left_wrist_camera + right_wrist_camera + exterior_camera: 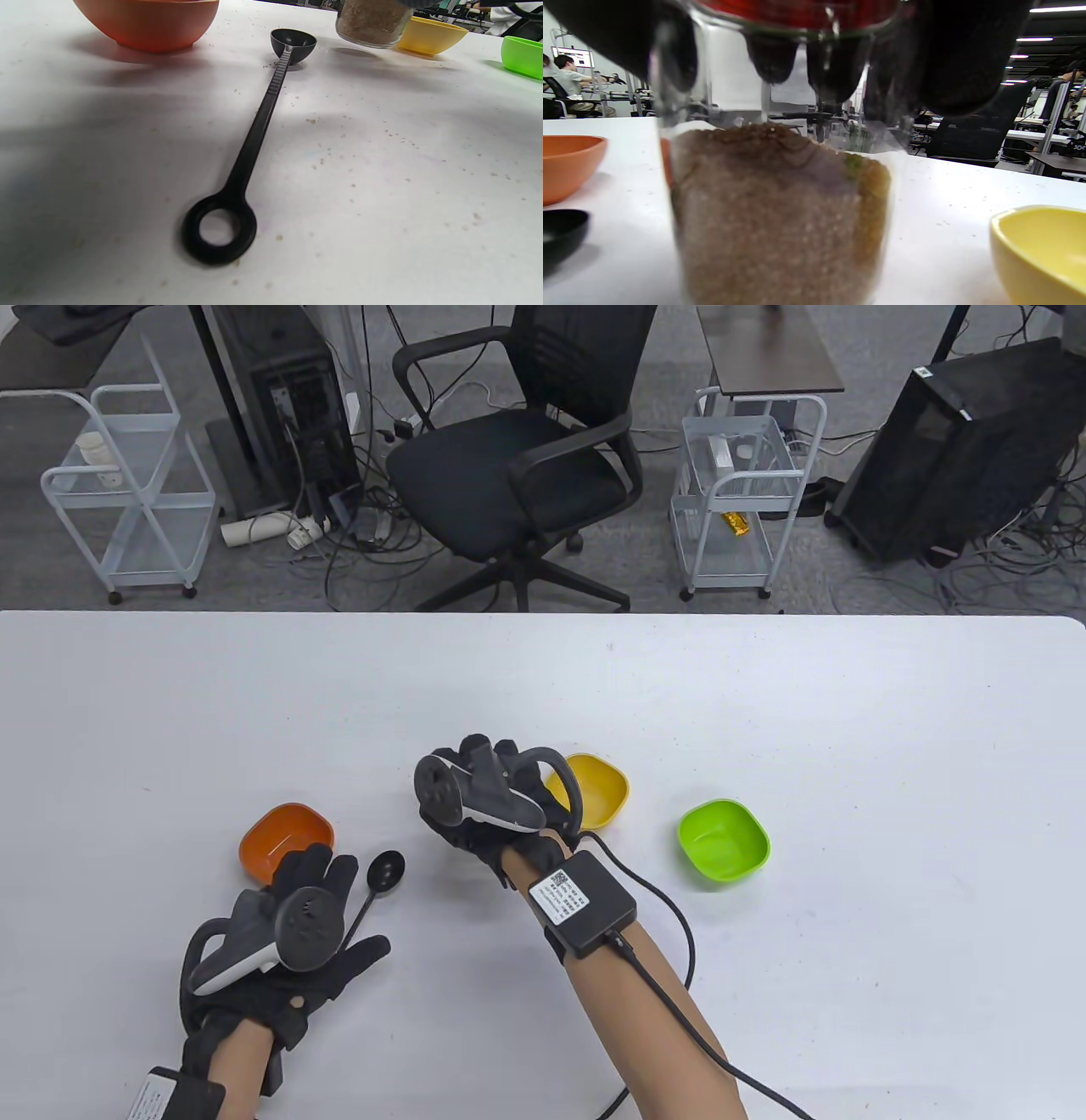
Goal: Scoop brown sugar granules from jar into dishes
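**Jar held off the table, scoop lying loose**

Nearest the person, the left hand (288, 937) hovers palm-down over the white table (848, 729) with its fingers spread and holding nothing. Under and just ahead of it lies the black scoop (258, 123), flat on the table. Its ring end is closest to the wrist and its small round bowl points away, toward the orange dish (286, 840). In the left wrist view loose brown granules (352, 169) are scattered across the tabletop around the handle.

A little farther in, the right hand (488, 814) grips the glass jar (780, 203) from above, near its top. The gloved fingers (835, 72) wrap around the upper rim, where a red band shows through the glass. The jar is roughly half full of brown sugar. In the left wrist view its base hangs just above the table, with a shadow beneath it, so it appears lifted rather than standing. It sits between the scoop's bowl and the yellow dish (598, 789).

The three dishes stand apart in a loose row. The orange dish is on the left, just beyond the left fingertips. The yellow dish is in the middle, partly hidden behind the right hand's tracker. The green dish (724, 841) is on the right, well clear of both hands.

Beyond the table edge stand a black office chair (517, 466) and two white wire carts (127, 492).
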Demonstrator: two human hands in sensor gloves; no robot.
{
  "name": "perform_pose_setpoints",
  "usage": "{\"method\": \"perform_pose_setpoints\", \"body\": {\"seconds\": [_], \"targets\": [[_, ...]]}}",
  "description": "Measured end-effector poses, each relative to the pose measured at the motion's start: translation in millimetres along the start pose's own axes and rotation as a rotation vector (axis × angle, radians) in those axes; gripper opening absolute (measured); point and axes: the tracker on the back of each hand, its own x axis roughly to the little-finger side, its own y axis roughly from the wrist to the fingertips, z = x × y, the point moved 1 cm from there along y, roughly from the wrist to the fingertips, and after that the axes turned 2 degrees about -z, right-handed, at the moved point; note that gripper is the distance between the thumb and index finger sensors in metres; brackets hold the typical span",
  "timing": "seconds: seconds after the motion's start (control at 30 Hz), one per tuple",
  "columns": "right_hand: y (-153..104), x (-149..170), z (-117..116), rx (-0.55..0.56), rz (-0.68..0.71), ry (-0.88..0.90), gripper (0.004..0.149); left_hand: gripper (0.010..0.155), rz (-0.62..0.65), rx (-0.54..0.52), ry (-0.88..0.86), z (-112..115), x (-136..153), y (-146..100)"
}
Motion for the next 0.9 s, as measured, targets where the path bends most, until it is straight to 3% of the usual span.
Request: {"method": "perform_pose_setpoints", "body": {"seconds": [0.47,0.63,0.9], "targets": [[-97,-21,4,-0.020,0.077,0.009,0.065,0.098,0.035,0.014,0.047,0,-9,4],[-111,-29,-1,-0.025,0.077,-0.041,0.066,0.099,0.065,0.016,0.057,1,-15,4],[-112,-28,-4,-0.056,0.046,-0.031,0.066,0.100,0.092,0.025,0.021,4,-14,4]]}}
